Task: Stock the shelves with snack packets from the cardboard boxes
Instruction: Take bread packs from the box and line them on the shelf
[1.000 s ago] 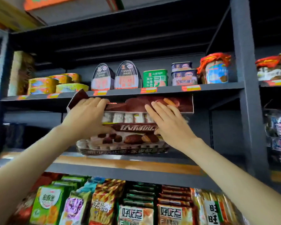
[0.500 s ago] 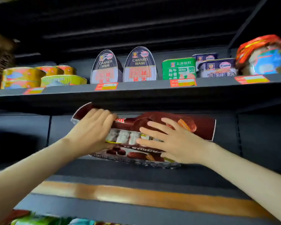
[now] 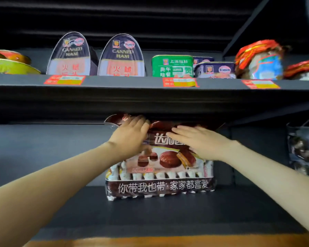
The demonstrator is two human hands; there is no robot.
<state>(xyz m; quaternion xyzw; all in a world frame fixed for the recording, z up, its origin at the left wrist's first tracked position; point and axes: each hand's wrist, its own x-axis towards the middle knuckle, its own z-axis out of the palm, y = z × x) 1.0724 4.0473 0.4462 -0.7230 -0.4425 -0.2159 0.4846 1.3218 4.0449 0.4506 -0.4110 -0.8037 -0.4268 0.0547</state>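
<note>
A large brown packet of chocolate pies (image 3: pixel 161 175) stands upright on the dark middle shelf (image 3: pixel 150 211), its top edge tucked under the shelf above. My left hand (image 3: pixel 130 138) lies flat on the packet's upper left, fingers straight. My right hand (image 3: pixel 198 141) presses flat on its upper right, fingers pointing left. Neither hand curls around the packet. No cardboard box is in view.
The upper shelf (image 3: pixel 150 82) carries canned ham tins (image 3: pixel 96 56), a green tin (image 3: pixel 172 65), blue tins (image 3: pixel 215 69), yellow tins (image 3: pixel 9 65) and red-wrapped jars (image 3: pixel 259 59). Dark snack packs (image 3: pixel 303 150) sit at the right. Bare shelf lies left of the packet.
The packet went from tilted in both hands to standing upright deep on the shelf. Both hands followed it in, and my view moved closer and upward.
</note>
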